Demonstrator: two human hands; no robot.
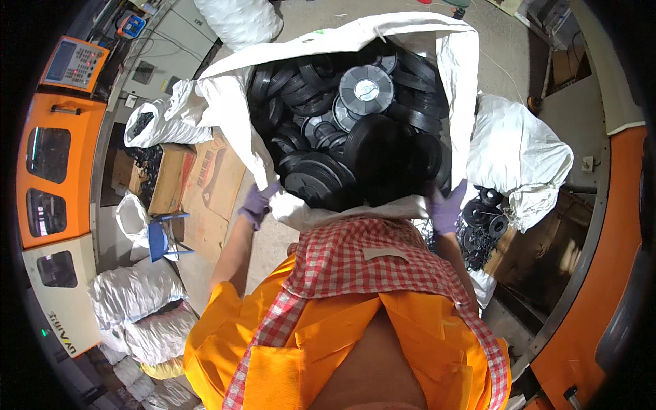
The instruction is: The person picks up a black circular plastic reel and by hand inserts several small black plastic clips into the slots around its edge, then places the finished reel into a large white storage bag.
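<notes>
A large white woven sack point(457, 92) gapes before me, its rim folded outward. Inside lie many round black plastic parts point(312, 177) that look like wheels or discs, some with ridged edges. One grey-faced disc point(366, 89) on top catches the light. My left hand point(259, 205), in a purple glove, grips the sack's near left corner. At the near right corner, my gloved right hand point(447, 209) holds the rim, its fingers partly hidden in shadow. The sack's near edge rests against my red checked apron point(353, 251).
Left are flattened cardboard point(218, 189), an open carton point(174, 179) of black parts, a blue stool point(160, 238) and stacked white sacks point(138, 294). Right are a filled sack point(517, 143), loose black parts point(482, 220) and an orange machine panel point(628, 205). Another orange machine point(77, 113) stands left.
</notes>
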